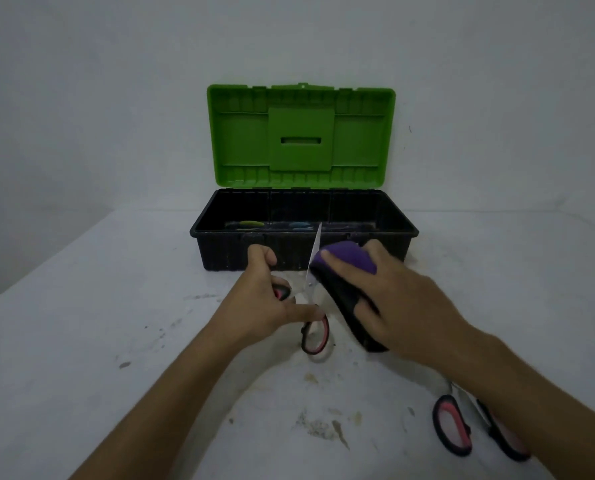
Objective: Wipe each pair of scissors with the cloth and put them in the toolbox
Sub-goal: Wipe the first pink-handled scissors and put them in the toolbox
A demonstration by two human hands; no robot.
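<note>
My left hand (pixel 259 301) grips the black-and-pink handles of a pair of scissors (pixel 312 268), whose blade points up and away toward the toolbox. My right hand (pixel 396 299) holds a purple and black cloth (pixel 344 271) wrapped over its fingers, pressed against the right side of the blade. The toolbox (pixel 304 251) has a black base and an open green lid (pixel 301 135); it stands just behind my hands. Some tools lie dimly visible inside it. A second pair of black-and-pink scissors (pixel 452 426) lies on the table at the lower right, partly hidden under my right forearm.
The white table (pixel 81 341) is stained and scuffed in front of me. A plain white wall stands right behind the toolbox.
</note>
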